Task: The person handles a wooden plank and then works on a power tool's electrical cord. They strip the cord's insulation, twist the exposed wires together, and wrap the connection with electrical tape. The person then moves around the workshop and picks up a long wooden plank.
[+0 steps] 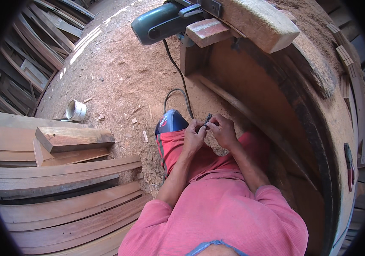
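Note:
Both my hands meet above my lap, fingertips pinched together. My left hand (193,134) is closed, and its thumb and fingers touch those of my right hand (222,131). Between the fingertips sits a short, dark, twisted-looking piece (208,118), whose upper end pokes out; its lower part is hidden, and its exact kind does not show. Just beyond my left hand hangs a dark power cord (177,66), looping down to the ground from a green power tool (154,26) at the bench's far end.
A wooden bench (318,68) runs along my right, with pliers (349,166) lying on top. Wooden blocks (259,23) rest beside the power tool. Stacked boards (63,187) lie to my left, near a white tin (76,110). Sawdust and chips cover the ground (118,72).

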Demonstrator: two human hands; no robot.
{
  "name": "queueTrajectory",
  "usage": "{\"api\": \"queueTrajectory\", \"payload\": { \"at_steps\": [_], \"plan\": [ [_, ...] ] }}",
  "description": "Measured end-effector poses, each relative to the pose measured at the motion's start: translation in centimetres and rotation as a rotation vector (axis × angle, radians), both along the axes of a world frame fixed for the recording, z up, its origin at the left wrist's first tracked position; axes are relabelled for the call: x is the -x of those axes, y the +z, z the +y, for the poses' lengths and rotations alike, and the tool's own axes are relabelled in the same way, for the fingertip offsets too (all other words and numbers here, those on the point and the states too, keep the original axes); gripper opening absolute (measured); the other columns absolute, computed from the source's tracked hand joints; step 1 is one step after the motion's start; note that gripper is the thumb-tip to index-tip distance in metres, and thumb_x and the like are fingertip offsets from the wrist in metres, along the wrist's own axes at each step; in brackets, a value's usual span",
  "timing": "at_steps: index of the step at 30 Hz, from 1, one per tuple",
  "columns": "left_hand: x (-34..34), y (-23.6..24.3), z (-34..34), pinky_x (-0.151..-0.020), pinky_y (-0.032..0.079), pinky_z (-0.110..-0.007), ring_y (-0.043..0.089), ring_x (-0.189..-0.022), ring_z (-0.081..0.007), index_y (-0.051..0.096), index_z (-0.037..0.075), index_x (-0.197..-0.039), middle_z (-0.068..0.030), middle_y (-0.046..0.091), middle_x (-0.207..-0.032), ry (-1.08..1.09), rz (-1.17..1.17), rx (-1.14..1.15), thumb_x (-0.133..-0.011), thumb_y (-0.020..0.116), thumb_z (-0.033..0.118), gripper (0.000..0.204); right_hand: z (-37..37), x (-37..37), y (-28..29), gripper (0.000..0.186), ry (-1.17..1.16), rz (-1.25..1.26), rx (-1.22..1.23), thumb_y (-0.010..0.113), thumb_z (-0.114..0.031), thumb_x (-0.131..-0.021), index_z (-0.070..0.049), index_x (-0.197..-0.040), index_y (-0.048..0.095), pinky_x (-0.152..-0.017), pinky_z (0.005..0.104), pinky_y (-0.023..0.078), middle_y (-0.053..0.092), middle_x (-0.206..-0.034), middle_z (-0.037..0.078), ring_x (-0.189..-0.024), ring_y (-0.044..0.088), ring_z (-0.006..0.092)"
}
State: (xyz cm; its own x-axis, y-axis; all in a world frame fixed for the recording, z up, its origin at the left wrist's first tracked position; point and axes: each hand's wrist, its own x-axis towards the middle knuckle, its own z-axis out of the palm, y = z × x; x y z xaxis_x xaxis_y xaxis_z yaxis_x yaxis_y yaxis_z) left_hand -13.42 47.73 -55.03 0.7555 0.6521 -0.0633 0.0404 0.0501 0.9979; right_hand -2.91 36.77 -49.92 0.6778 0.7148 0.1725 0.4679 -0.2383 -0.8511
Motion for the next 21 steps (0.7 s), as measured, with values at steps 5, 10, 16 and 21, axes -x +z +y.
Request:
{"api": "queueTrajectory", "payload": {
  "at_steps": [5, 10, 16, 21],
  "plan": [
    [-0.2, -0.3, -0.2, -0.062, 0.048, -0.026, 0.06, -0.069, -0.0099, 0.062, 0.0, -0.096, -0.0043, 0.063, -0.076, 0.042, -0.021, 0.015, -0.09, 0.061, 0.003, 0.007, 0.1, 0.3, 0.0, 0.008, 0.038, -0.319, -0.042, 0.067, -0.01, -0.082, -0.006, -0.088, 0.066, -0.08, 0.0427, 0.047, 0.064, -0.088, 0.01, -0.086, 0.059, 0.0311],
    [-0.2, -0.9, -0.1, -0.064, 0.05, -0.027, 0.061, -0.069, -0.011, 0.064, -0.001, -0.097, -0.0076, 0.066, -0.077, 0.042, 0.009, -0.057, -0.087, 0.064, 0.006, 0.012, 0.1, 0.9, 0.7, 0.008, 0.037, -0.294, 0.029, 0.064, -0.01, -0.082, -0.005, -0.087, 0.067, -0.082, 0.0426, 0.046, 0.062, -0.089, 0.012, -0.089, 0.057, 0.0311],
    [0.0, 0.8, -0.9, -0.065, 0.053, -0.031, 0.066, -0.072, -0.0161, 0.064, 0.0, -0.097, -0.0129, 0.069, -0.08, 0.086, 0.102, -0.32, -0.084, 0.068, 0.007, 0.016, 0.7, 0.2, -0.2, 0.008, 0.053, -0.36, 0.046, 0.055, -0.008, -0.081, -0.001, -0.081, 0.059, -0.079, 0.0465, 0.045, 0.06, -0.088, 0.016, -0.086, 0.056, 0.0352],
    [0.0, 1.8, -1.0, -0.064, 0.053, -0.029, 0.066, -0.072, -0.015, 0.061, 0.0, -0.103, -0.0121, 0.07, -0.083, 0.074, 0.063, -0.207, -0.087, 0.064, 0.004, 0.017, 0.3, -0.7, -0.6, 0.009, 0.202, -0.153, 0.042, 0.054, -0.01, -0.081, -0.001, -0.082, 0.056, -0.076, 0.0487, 0.045, 0.059, -0.084, 0.02, -0.083, 0.057, 0.0375]
  ]
}}
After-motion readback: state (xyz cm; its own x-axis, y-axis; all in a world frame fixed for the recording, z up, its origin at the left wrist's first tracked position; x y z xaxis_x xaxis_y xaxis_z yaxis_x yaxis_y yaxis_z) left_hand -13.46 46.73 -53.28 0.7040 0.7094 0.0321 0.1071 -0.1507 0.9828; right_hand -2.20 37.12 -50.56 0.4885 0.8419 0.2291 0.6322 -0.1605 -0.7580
